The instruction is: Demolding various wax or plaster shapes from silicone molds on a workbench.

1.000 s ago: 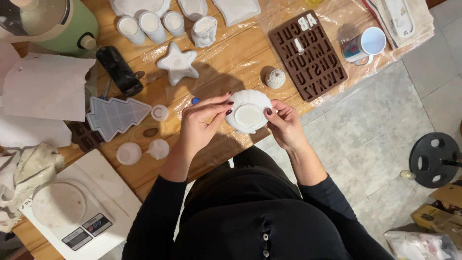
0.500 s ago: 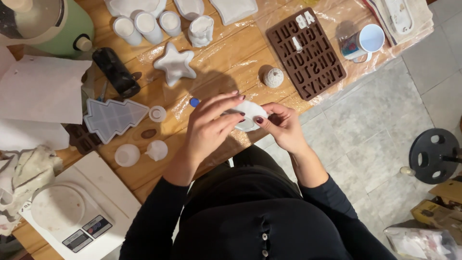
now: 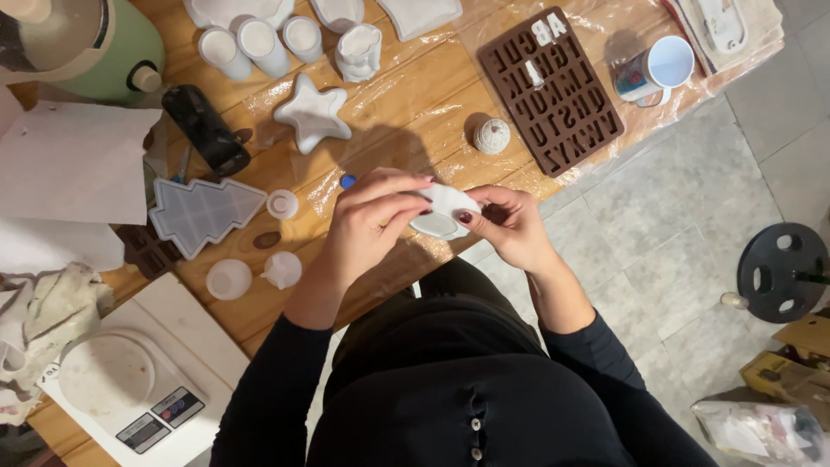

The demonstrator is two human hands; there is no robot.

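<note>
Small white soft round mould (image 3: 441, 216) held tilted above the wooden table's (image 3: 406, 95) near edge, between both hands: left hand (image 3: 376, 220) curls over its top, right hand (image 3: 510, 227) pinches its right rim.

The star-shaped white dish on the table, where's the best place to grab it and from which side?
Pinch the star dish by one arm's raised rim, probably the lower-right arm pointing toward the hands. It lies flat and open side up, with bare table beside that arm.
</note>
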